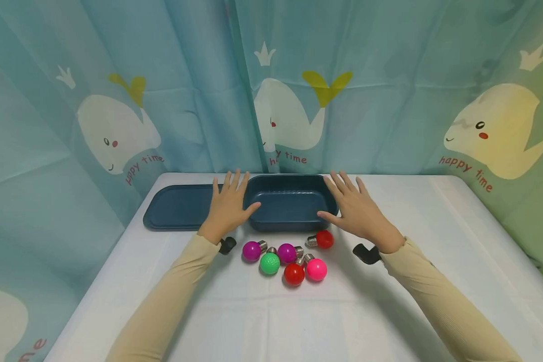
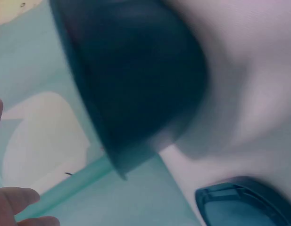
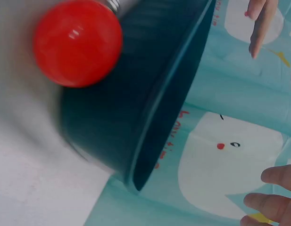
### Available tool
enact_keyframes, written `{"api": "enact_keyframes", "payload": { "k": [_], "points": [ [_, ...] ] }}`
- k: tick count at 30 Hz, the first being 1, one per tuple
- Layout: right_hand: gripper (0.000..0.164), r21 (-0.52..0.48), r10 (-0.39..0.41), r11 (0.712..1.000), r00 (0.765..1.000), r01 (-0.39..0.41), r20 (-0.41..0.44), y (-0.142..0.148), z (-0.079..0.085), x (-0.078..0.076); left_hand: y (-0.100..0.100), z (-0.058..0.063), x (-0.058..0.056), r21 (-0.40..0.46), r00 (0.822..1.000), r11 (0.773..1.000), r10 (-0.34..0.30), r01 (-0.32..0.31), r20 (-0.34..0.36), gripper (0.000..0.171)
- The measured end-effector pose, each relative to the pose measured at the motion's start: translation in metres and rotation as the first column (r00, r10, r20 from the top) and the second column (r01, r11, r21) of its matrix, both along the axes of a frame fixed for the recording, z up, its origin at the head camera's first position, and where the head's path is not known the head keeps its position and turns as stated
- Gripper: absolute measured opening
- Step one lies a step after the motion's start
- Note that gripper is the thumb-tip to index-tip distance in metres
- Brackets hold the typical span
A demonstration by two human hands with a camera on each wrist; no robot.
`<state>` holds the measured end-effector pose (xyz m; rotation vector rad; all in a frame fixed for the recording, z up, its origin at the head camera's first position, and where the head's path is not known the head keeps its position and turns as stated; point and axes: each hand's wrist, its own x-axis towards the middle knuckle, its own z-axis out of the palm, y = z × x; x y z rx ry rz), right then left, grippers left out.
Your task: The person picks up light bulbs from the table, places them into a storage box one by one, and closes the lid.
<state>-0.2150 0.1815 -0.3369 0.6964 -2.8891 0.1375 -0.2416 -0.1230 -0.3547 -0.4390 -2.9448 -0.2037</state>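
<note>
A dark blue oval-cornered container sits at the table's back, between my two hands. My left hand, fingers spread, is over its left end, holding nothing. At the right end my right hand is spread the same way, also with nothing in it. In front of the container lie small coloured light bulbs: two purple ones, among them a purple bulb, a green bulb, a pink bulb and two red ones. One red bulb shows close beside the container's wall in the right wrist view.
A flat dark blue lid lies left of the container, partly behind my left hand. The white table ends at a blue-green curtain printed with whales. Black wrist straps hang from both wrists.
</note>
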Motion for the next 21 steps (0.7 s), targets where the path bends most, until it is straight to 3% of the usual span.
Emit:
{"api": "enact_keyframes", "payload": {
  "k": [5, 10, 16, 21],
  "points": [
    [0.085, -0.034, 0.051, 0.998, 0.999, -0.052, -0.006, 0.005, -0.007, 0.010, -0.006, -0.005, -0.005, -0.010, 1.000, 1.000, 0.004, -0.004, -0.002, 0.079],
    [0.080, -0.074, 0.133, 0.988, 0.989, -0.138, -0.069, 0.012, -0.016, 0.022, -0.010, -0.012, -0.010, -0.041, 1.000, 0.999, 0.003, -0.004, -0.021, 0.075],
    [0.076, -0.128, 0.266, 0.947, 0.942, -0.295, -0.205, 0.020, -0.027, 0.034, -0.012, -0.021, -0.016, -0.036, 0.998, 0.999, -0.020, 0.018, -0.052, 0.072],
    [0.072, -0.159, 0.310, 0.919, 0.910, -0.361, -0.276, 0.026, -0.038, 0.036, -0.013, -0.027, -0.020, -0.033, 0.997, 0.999, -0.041, 0.039, -0.072, 0.067]
  ]
}}
